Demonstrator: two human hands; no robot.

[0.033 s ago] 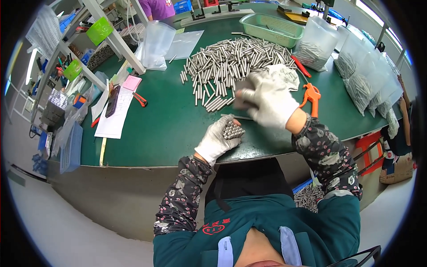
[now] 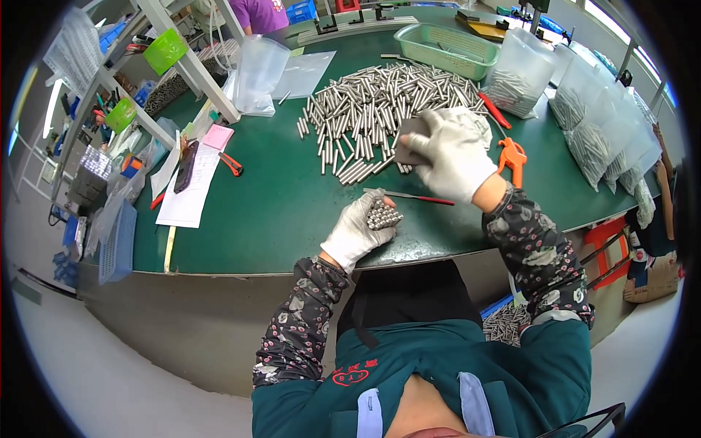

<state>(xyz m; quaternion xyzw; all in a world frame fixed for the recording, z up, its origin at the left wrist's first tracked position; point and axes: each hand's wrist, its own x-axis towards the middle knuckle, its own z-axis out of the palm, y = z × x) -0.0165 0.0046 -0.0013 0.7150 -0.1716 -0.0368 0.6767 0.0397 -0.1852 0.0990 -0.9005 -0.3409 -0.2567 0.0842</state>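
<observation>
Left hand (image 2: 350, 232), gloved: is gripping a bundle of metal rods (image 2: 383, 216), ends showing, near the table's (image 2: 270, 204) front edge. Rod pile (image 2: 365, 109): is lying toward the far edge. Red-handled tool (image 2: 437, 200): is lying between the hands. Dark block (image 2: 412, 149): the gloved right hand (image 2: 456, 160) is pinching it. Step, seemingly: working the bundle with the block; next move is probably calling for a steady bundle.

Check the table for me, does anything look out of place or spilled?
Nothing looks clearly damaged. One metal rod lies by itself beside a plastic bag, left of the main pile; it looks stray because most loose rods are heaped together.
</observation>
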